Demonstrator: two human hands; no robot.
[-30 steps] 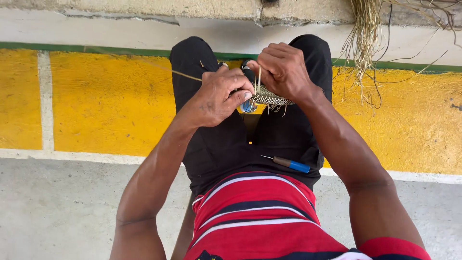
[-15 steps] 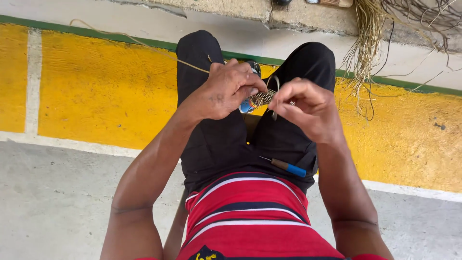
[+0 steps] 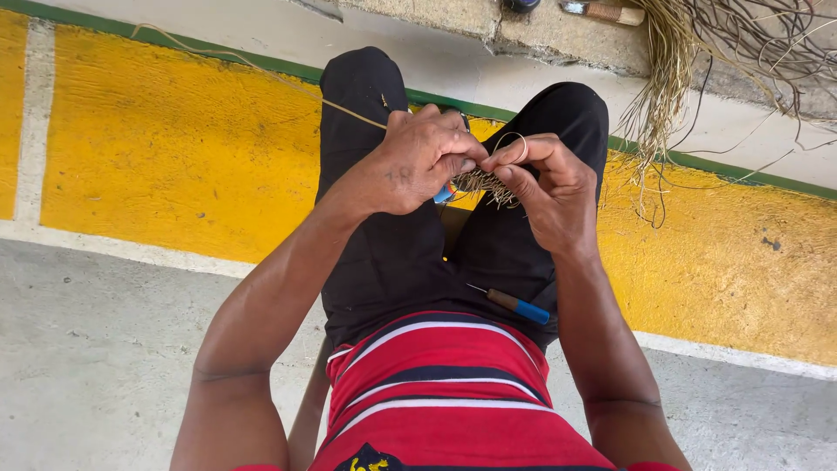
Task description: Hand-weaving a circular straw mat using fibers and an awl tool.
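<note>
A small woven piece of straw-coloured fibre (image 3: 478, 183), with loose bristly ends sticking out, is held between the two hands above the lap, over the black trousers (image 3: 384, 262). It is judged to be light, thin and pliable, its loose ends easily frayed or bent, so it is best taken by pinching at the finished woven edge rather than at the loose strands. The left hand (image 3: 418, 161) is closed around one side of it, with something blue (image 3: 444, 194) showing beneath the fingers; what that is cannot be told. A long single strand (image 3: 261, 74) is seen running from this hand out across the yellow painted floor (image 3: 174, 148). The right hand (image 3: 545, 187) is pinched narrowly on the other side of the piece, a thin loop of fibre (image 3: 513, 148) arched over its forefinger.

On the right thigh a pointed tool with a brown and blue handle (image 3: 514, 305) is laid, apart from both hands. A red striped shirt (image 3: 436, 384) fills the lower middle. Beyond the knees a concrete ledge (image 3: 558, 39) is seen, with a bundle of dry fibre (image 3: 671, 78) hanging from it, well apart from the hands.

Compared with half a second ago, the right hand has been brought up and closer to the left, and the two hands are now nearly touching over the piece.
</note>
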